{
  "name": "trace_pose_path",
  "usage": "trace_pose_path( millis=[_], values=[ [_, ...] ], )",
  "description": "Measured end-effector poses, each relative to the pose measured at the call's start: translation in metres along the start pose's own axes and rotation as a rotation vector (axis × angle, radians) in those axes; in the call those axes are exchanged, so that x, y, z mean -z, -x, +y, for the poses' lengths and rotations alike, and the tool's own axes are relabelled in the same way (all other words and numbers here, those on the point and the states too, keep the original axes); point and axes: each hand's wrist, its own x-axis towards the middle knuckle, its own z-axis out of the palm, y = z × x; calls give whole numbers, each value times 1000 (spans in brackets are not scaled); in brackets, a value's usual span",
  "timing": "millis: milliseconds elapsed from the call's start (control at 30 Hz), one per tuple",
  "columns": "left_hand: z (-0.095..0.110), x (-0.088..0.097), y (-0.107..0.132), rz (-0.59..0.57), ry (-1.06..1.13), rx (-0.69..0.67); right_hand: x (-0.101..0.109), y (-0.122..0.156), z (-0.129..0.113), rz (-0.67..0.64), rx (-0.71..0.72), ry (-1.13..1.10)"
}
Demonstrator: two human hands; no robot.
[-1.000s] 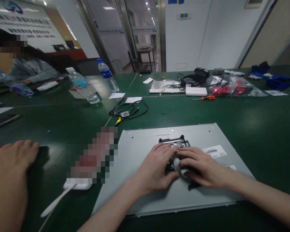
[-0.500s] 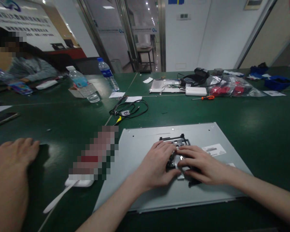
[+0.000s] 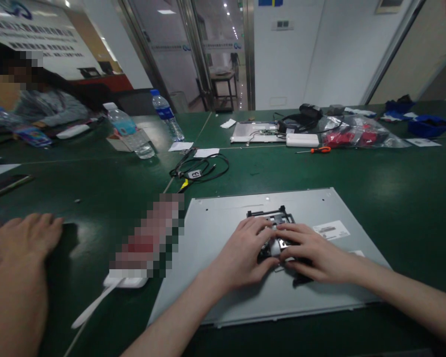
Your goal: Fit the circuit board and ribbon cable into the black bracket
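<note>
A flat grey metal panel (image 3: 223, 302) lies on the green table with a small black-framed mechanism (image 3: 280, 214) on top of it. My left hand (image 3: 247, 250) has its fingers bent over the mechanism's left side, the thumb along its near edge. From the right, my right hand (image 3: 310, 253) curls its fingers over the other side, fingertips almost meeting the left ones. Between the hands shows a small pale piece (image 3: 275, 248) in the mechanism. Much of the mechanism is hidden under my fingers.
At the left edge rests another person's hand (image 3: 26, 240). A phone-like device with a white cable (image 3: 96, 302) lies left of the panel. Farther back are coiled black cables (image 3: 208, 171), bottles (image 3: 132, 131), an orange screwdriver (image 3: 321, 149) and a plastic bag (image 3: 367, 134).
The pale piece between my hands now reaches less far toward me, and a thin outline shows at the near edge. My hands stay nearly in place; the whole view has shifted slightly.
</note>
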Motion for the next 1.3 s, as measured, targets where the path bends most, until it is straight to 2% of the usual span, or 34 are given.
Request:
trace_pose_path(
  millis=[400, 800, 1300],
  values=[
    [0, -3, -3, 11, 2, 13, -7, 1, 4, 104, -23, -87],
    [-2, -6, -3, 29, -10, 26, 1, -1, 0, 16, -34, -15],
    [0, -8, -6, 25, -36, 38, -3, 0, 1, 66, -51, -12]
  ],
)
